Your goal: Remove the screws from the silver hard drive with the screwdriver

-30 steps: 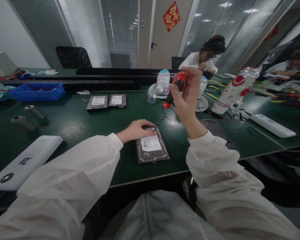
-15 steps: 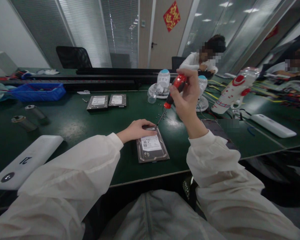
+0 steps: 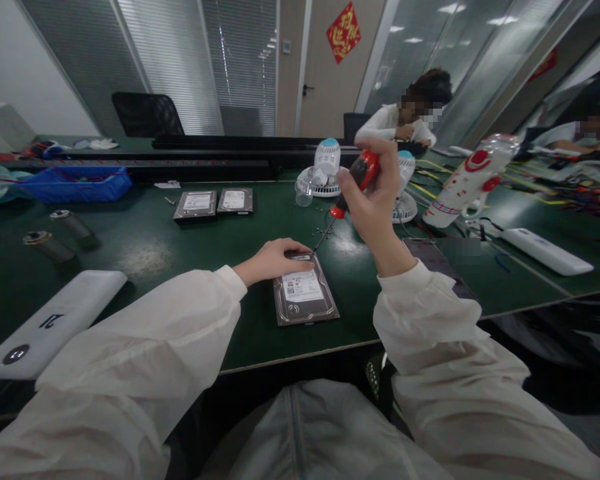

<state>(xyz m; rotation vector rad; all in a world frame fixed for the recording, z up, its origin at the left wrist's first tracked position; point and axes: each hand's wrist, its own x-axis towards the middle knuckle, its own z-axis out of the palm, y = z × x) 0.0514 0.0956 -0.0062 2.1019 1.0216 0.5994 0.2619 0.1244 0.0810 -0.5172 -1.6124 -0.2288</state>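
"Fingers [image 3: 381, 150] of the right hand [image 3: 377, 193]: what are they doing?"

"Curling around the screwdriver [image 3: 361, 175], pinching its rounded red-and-black handle against the thumb. The thin metal shaft slants down to the far right corner of the hard drive [image 3: 307, 295]. Whether its tip sits in a screw head, I can't tell."

"And the left hand [image 3: 273, 259]?"

"Pressed together, its fingers clasp the far end of the hard drive, with the thumb on top by the white label. How far the fingertips wrap, I can't tell."

"What's it like, that drive?"

"Flat, rectangular, dull grey metal, with winding raised lines down its sides. It lies flat on the smooth, faintly glossy green table [image 3: 253, 333], and a strip of green separates its near end from the table's straight front edge."

"Any room to move?"

"Plenty to the left of the hard drive, past the crinkled white sleeve [image 3: 180, 333], up to a smooth white slab [image 3: 55, 327] with rounded corners. Less beyond its far end: small metal pieces [image 3: 325, 232] lie scattered nearby, with ribbed white fans [image 3: 327, 160] behind them. Farther off to its left, two more drives [image 3: 195, 205] sit close side by side."
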